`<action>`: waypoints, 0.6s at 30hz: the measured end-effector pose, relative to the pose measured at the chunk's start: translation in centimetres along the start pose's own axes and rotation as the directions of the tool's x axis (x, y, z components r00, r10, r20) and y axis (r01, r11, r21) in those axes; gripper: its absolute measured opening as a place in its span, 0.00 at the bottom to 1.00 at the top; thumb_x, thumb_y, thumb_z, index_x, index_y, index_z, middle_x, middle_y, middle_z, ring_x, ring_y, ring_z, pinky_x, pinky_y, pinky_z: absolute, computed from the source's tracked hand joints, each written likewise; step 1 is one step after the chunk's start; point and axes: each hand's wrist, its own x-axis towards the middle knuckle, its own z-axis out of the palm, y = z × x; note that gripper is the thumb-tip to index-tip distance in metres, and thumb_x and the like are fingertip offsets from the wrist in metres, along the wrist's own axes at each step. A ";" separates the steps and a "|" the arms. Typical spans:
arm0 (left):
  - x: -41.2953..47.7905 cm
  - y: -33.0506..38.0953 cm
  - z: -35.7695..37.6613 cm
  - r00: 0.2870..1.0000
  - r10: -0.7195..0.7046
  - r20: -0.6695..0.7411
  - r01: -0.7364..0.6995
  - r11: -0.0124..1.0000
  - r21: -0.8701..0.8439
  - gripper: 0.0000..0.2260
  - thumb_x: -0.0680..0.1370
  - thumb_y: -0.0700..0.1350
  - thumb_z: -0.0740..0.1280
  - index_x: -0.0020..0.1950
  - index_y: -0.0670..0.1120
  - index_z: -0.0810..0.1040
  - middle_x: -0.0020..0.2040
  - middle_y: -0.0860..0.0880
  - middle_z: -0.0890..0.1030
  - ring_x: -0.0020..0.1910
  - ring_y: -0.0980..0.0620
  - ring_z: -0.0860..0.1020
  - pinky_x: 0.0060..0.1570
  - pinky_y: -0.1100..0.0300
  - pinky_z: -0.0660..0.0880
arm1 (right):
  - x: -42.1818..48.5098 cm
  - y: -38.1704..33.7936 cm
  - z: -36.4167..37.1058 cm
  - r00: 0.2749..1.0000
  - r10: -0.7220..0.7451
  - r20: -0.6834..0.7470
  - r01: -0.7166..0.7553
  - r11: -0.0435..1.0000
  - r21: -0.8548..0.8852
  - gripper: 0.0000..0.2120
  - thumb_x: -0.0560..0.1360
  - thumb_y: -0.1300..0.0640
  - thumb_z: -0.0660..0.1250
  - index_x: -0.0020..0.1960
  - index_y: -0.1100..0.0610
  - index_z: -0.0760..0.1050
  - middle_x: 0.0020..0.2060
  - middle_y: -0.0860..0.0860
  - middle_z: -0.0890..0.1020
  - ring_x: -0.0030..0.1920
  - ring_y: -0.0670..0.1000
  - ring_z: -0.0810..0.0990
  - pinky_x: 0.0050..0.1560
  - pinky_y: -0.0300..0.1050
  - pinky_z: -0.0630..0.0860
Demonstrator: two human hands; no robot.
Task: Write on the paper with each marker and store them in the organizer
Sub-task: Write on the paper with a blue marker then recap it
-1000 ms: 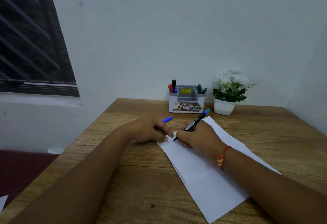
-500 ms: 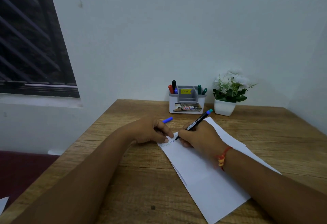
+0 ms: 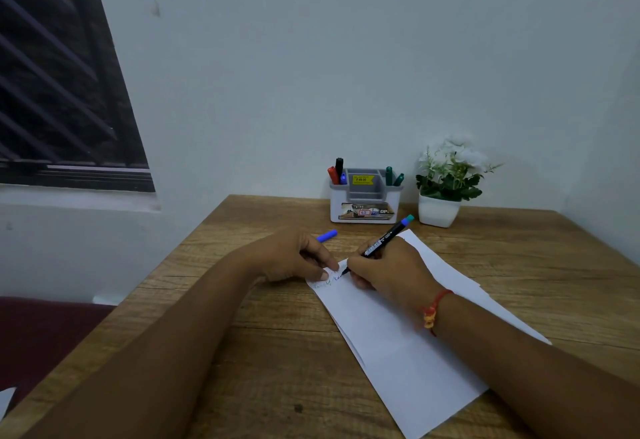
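My right hand [image 3: 388, 272] grips a black marker [image 3: 382, 243] with a teal end, its tip touching the top left corner of the white paper [image 3: 408, 352], where a few small words are written. My left hand [image 3: 294, 255] rests beside it, its fingertips pressing the paper's corner. A blue cap [image 3: 327, 235] sticks out from its curled fingers. The white and grey organizer [image 3: 365, 201] stands at the back of the table, with red, black and blue markers [image 3: 337, 173] in its left slot and two green markers [image 3: 393, 177] in its right slot.
A white pot of white flowers [image 3: 445, 192] stands right of the organizer. The wooden table [image 3: 242, 352] meets the wall at the back, with its left edge near a barred window [image 3: 52, 92]. A red string bracelet [image 3: 433, 310] is on my right wrist.
The marker tip has crept slightly to the right along the written line, and the marker's upper end has tilted a little. My left hand and the blue cap have stayed put.
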 end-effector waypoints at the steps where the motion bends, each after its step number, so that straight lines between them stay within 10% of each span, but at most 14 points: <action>1: 0.0 0.0 0.0 1.000 -0.002 0.000 0.002 1.000 -0.001 0.11 0.74 0.41 0.73 0.54 0.52 0.85 0.34 0.64 0.79 0.38 0.61 0.74 0.39 0.68 0.67 | 0.0 0.0 0.0 1.000 0.002 0.000 -0.002 1.000 0.005 0.13 0.71 0.54 0.66 0.29 0.56 0.76 0.28 0.50 0.80 0.33 0.45 0.78 0.38 0.42 0.74; 18: 0.0 0.0 0.0 1.000 0.003 0.002 -0.003 1.000 0.018 0.11 0.74 0.42 0.73 0.54 0.53 0.85 0.32 0.66 0.79 0.38 0.60 0.74 0.39 0.68 0.67 | 0.3 0.1 0.1 0.998 0.053 -0.027 -0.053 0.998 0.026 0.11 0.71 0.55 0.66 0.31 0.57 0.77 0.29 0.49 0.80 0.35 0.46 0.78 0.37 0.40 0.72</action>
